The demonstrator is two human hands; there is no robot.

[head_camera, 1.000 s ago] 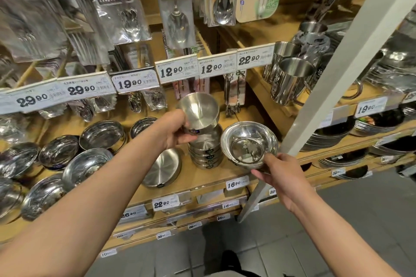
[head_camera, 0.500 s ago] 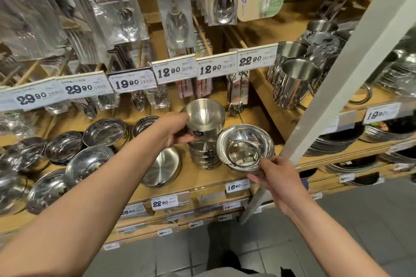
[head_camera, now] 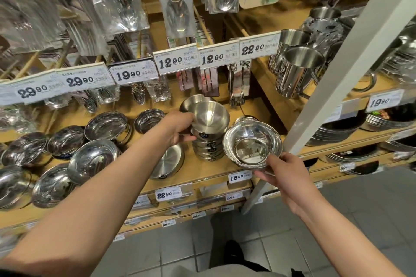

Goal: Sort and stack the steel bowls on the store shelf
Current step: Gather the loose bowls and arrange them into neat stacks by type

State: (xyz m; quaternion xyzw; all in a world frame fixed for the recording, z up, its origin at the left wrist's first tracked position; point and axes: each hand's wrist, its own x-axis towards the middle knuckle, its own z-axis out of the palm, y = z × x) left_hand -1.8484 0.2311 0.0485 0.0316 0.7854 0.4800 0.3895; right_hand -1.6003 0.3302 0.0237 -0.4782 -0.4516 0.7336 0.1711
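At the centre of the frame the left hand is gripping the top matte steel bowl by its near left side, thumb below and fingers curled over the rim, as it is sitting on the stack of like bowls on the wooden shelf. Whether it is fully seated in the stack is hard to tell, since the hand is covering that side. To the right, the right hand is pinching the near rim of a shiny wide-lipped bowl, which is tilting its mouth toward the camera just beside the stack and above the shelf's front edge. A white upright post is crowding the right side. A flat steel dish is lying left of the stack. Price tags are hanging above, leaving modest headroom.
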